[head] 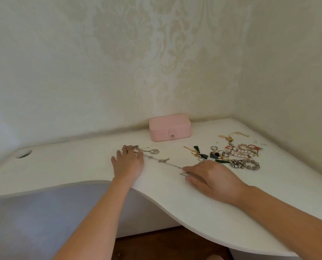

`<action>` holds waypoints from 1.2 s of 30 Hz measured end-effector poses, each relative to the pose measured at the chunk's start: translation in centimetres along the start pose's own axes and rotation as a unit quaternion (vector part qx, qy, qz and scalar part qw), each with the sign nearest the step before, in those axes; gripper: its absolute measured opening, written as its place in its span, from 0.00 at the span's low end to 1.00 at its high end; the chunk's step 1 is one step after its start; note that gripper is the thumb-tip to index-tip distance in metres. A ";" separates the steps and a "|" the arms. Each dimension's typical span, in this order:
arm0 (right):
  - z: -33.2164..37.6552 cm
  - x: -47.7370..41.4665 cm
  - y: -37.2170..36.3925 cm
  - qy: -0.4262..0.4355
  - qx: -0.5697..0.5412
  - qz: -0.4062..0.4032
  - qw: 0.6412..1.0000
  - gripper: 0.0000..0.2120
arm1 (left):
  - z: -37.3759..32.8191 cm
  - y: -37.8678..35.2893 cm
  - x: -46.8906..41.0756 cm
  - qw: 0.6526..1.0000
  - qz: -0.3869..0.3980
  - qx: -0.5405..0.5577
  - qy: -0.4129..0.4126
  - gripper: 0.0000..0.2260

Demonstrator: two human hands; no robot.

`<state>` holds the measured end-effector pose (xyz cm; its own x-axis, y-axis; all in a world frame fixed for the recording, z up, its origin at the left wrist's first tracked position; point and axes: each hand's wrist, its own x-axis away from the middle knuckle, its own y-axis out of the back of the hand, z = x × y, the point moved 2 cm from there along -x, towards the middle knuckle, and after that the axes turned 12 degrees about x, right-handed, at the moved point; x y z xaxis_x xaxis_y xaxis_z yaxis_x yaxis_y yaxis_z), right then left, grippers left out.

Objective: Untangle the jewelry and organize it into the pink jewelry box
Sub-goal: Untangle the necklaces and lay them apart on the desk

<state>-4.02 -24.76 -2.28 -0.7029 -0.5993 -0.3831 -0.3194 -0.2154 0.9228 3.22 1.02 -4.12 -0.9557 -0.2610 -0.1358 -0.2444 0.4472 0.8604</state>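
Observation:
A closed pink jewelry box (170,127) with a snap tab stands at the back of the white table (85,166), against the wall. A thin silver chain necklace (163,160) lies stretched across the table between my hands. My left hand (128,160) lies flat with straight fingers pressing on the chain's tangled far end, next to a round silver pendant (154,151). My right hand (211,177) rests on the table, its thumb and forefinger pinching the chain's near end by a small rectangular pendant. A heap of tangled jewelry (235,153) lies to the right.
The heap holds pearl and grey bead bracelets (247,164), green tassel pieces (201,152) and gold earrings (238,134). Small loose beads (257,143) lie near the right wall. A cable hole (24,154) is cut at the table's far left. The front edge curves inward near me.

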 end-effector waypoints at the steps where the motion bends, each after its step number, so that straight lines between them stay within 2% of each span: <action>1: -0.2 -0.1 0.0 -0.002 0.014 -0.028 1.000 0.25 | 0.2 0.1 -0.2 1.000 -0.007 -0.001 0.006 0.26; 4: -1.0 -0.6 -0.1 -0.024 0.054 -0.073 0.996 0.29 | 0.6 0.2 -0.5 0.999 -0.023 0.003 0.024 0.27; 9: -1.3 -1.8 -0.1 -0.090 0.080 -0.134 0.984 0.24 | 0.2 0.5 -0.2 0.998 -0.038 0.018 0.056 0.29; 11: -0.8 -2.8 -0.3 -0.082 0.056 -0.123 0.987 0.22 | -0.6 0.5 0.5 0.998 -0.035 -0.001 -0.047 0.29; 13: -0.4 -4.1 -0.8 -0.061 0.021 -0.088 0.994 0.21 | -1.7 0.2 1.9 0.979 0.027 0.036 -0.199 0.26; 16: -0.1 -6.2 -1.4 -0.066 -0.030 -0.041 0.997 0.17 | -2.5 0.3 4.1 0.951 0.115 0.078 -0.277 0.24; 19: -0.3 -8.0 -1.5 -0.094 -0.101 -0.020 0.990 0.09 | -2.5 0.1 4.5 0.953 0.149 0.041 -0.262 0.24; 21: -0.9 -8.5 -1.5 -0.127 -0.144 0.013 0.981 0.08 | -2.4 -0.2 4.0 0.962 0.151 -0.001 -0.227 0.26; 26: -2.0 -7.3 -1.8 -0.102 -0.167 0.076 0.978 0.14 | -2.3 -0.7 3.3 0.982 0.118 -0.016 -0.148 0.30; 29: -1.8 -7.0 -1.7 -0.084 -0.163 0.071 0.981 0.13 | -2.2 -0.6 3.3 0.989 0.091 -0.001 -0.115 0.31; 33: -0.8 -6.8 -2.1 -0.025 -0.165 0.076 0.983 0.16 | -2.3 -0.1 3.7 0.991 0.053 0.042 -0.117 0.30; 36: -0.8 -7.1 -2.0 -0.013 -0.154 0.103 0.983 0.18 | -2.3 0.3 4.1 0.989 0.023 0.069 -0.132 0.27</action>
<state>2.07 -20.70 -1.36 -0.7502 -0.6349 -0.1846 0.0353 -0.3173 0.9477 -0.39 -1.88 -3.30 -0.9715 -0.0137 -0.2365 -0.2019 0.5702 0.7963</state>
